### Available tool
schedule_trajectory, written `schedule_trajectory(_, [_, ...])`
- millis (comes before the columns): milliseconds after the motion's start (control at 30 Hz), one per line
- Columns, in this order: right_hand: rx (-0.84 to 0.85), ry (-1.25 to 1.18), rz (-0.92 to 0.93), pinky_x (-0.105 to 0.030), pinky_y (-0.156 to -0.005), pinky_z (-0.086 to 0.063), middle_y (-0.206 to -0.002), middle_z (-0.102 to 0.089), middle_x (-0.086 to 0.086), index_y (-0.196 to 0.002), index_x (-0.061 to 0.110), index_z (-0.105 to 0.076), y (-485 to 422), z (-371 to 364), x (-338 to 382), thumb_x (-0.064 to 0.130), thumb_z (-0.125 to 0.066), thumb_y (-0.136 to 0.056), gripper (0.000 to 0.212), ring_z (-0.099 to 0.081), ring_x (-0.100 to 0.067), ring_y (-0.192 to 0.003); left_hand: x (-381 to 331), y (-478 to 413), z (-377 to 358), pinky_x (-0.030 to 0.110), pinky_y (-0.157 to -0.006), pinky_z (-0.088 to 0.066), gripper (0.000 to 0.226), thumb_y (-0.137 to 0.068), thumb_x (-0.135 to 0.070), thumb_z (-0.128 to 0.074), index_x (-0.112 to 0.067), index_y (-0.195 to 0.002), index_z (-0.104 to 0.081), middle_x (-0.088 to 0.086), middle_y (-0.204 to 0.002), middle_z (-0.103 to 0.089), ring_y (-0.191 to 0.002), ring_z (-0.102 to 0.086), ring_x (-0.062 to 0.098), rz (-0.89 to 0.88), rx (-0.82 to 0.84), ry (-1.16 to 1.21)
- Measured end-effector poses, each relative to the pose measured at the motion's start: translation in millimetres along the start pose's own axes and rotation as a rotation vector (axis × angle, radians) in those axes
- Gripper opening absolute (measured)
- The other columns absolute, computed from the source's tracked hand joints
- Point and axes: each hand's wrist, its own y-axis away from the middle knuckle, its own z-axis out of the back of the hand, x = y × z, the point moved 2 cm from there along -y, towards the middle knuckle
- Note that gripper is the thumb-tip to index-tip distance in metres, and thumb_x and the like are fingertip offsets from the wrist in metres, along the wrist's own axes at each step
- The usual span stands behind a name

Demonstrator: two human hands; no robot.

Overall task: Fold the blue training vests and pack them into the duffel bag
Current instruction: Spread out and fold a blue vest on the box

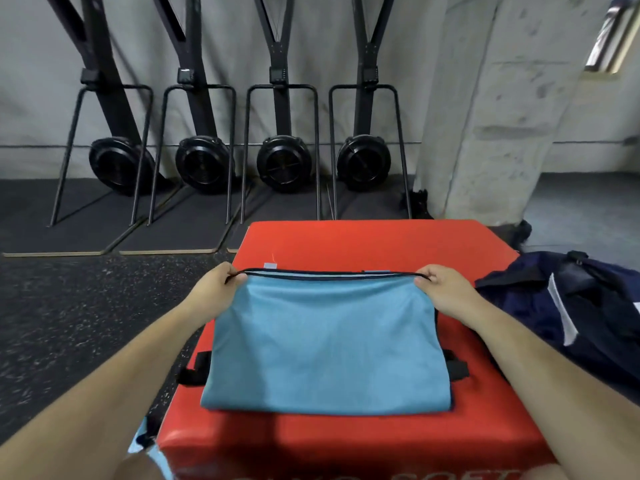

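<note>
A light blue training vest (325,344) with black trim lies on a red padded box (377,244), folded over with its fold toward me. My left hand (216,285) pinches the far left corner of its black-edged hem. My right hand (441,287) pinches the far right corner, and the hem is stretched taut between them, slightly lifted. A dark navy duffel bag (571,313) with white stripes sits just right of the box. More light blue fabric (152,448) hangs by the box's lower left corner.
Black straps (192,372) stick out at both sides of the box. Several black upright exercise machines (284,164) on mats line the far wall. A concrete pillar (485,133) rises behind the box. Dark speckled rubber floor (79,323) spreads to the left.
</note>
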Motion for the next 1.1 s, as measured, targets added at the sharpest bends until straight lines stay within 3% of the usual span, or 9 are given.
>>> schedule_trajectory(100, [-0.051,0.04,-0.024,-0.017,-0.058,-0.035,-0.082,-0.061,0.002,-0.092,0.009,-0.064,-39,-19,-11,0.015,-0.055,-0.099,0.013,-0.054,-0.013,-0.074,9,-34,-24,0.03,-0.056,-0.036,0.023,-0.101,-0.03,-0.055,-0.01,-0.09,-0.054,0.002,-0.075,-0.054,-0.065,-0.047,0.017,0.033,-0.005,0.018])
schedule_trajectory(200, [-0.063,0.031,-0.033,-0.023,-0.061,-0.037,-0.088,-0.065,0.0,-0.093,0.014,-0.063,-73,-39,-20,0.015,-0.056,-0.098,0.01,-0.059,-0.02,-0.082,18,-66,-44,0.031,-0.058,-0.038,0.023,-0.1,-0.029,-0.054,-0.013,-0.084,-0.053,0.002,-0.076,-0.056,-0.068,-0.049,0.018,0.053,-0.043,0.026])
schedule_trajectory(333, [-0.063,0.027,-0.071,-0.011,-0.054,-0.04,-0.088,-0.066,-0.001,-0.094,0.015,-0.064,-104,-64,-34,0.016,-0.056,-0.098,0.009,-0.058,-0.018,-0.075,31,-98,-70,0.036,-0.064,-0.043,0.02,-0.1,-0.023,-0.047,-0.013,-0.082,-0.05,0.006,-0.083,-0.06,-0.073,-0.053,0.024,0.059,-0.021,-0.019])
schedule_trajectory(467, [-0.028,0.076,-0.079,-0.032,-0.074,-0.044,-0.093,-0.068,-0.002,-0.098,0.015,-0.066,-110,-91,-55,0.018,-0.057,-0.097,0.01,-0.062,-0.024,-0.089,45,-105,-101,0.037,-0.072,-0.043,0.009,-0.097,-0.018,-0.052,-0.01,-0.099,-0.055,0.008,-0.089,-0.062,-0.085,-0.057,0.03,0.054,0.065,-0.081])
schedule_trajectory(700, [-0.039,0.134,-0.127,-0.033,-0.072,-0.044,-0.089,-0.067,0.004,-0.094,0.02,-0.064,-124,-93,-67,0.036,-0.058,-0.096,0.017,-0.061,-0.019,-0.084,60,-123,-111,0.035,-0.067,-0.037,0.02,-0.101,-0.03,-0.052,-0.012,-0.094,-0.056,0.003,-0.08,-0.058,-0.08,-0.056,0.029,0.055,0.008,-0.105])
schedule_trajectory(867, [-0.067,0.296,-0.095,-0.037,-0.074,-0.047,-0.084,-0.064,0.0,-0.09,0.019,-0.058,-141,-99,-68,0.04,-0.051,-0.099,0.024,-0.061,-0.027,-0.084,61,-134,-112,0.035,-0.066,-0.037,0.025,-0.101,-0.033,-0.05,-0.01,-0.092,-0.053,0.006,-0.082,-0.059,-0.079,-0.055,0.031,0.088,-0.046,-0.142])
schedule_trajectory(933, [-0.077,0.359,-0.066,-0.037,-0.075,-0.047,-0.096,-0.062,-0.003,-0.097,0.019,-0.06,-145,-105,-67,0.036,-0.052,-0.1,0.019,-0.062,-0.031,-0.088,59,-137,-113,0.035,-0.068,-0.037,0.019,-0.099,-0.028,-0.053,-0.009,-0.096,-0.054,0.007,-0.088,-0.058,-0.083,-0.056,0.033,0.083,-0.064,-0.176])
schedule_trajectory(1000, [-0.058,0.372,-0.028,-0.037,-0.083,-0.049,-0.121,-0.055,-0.003,-0.117,0.022,-0.062,-146,-112,-68,0.03,-0.055,-0.099,0.021,-0.062,-0.029,-0.099,58,-139,-115,0.037,-0.078,-0.041,0.016,-0.096,-0.019,-0.057,-0.007,-0.108,-0.057,0.012,-0.111,-0.055,-0.096,-0.057,0.035,0.046,-0.055,-0.203])
schedule_trajectory(1100, [0.009,0.439,0.04,-0.04,-0.095,-0.049,-0.135,-0.052,0.001,-0.135,0.024,-0.058,-151,-119,-70,0.026,-0.053,-0.1,0.036,-0.059,-0.027,-0.116,54,-142,-118,0.037,-0.097,-0.042,0.033,-0.096,-0.013,-0.056,-0.013,-0.129,-0.059,0.011,-0.129,-0.056,-0.116,-0.055,0.032,-0.058,0.051,-0.22])
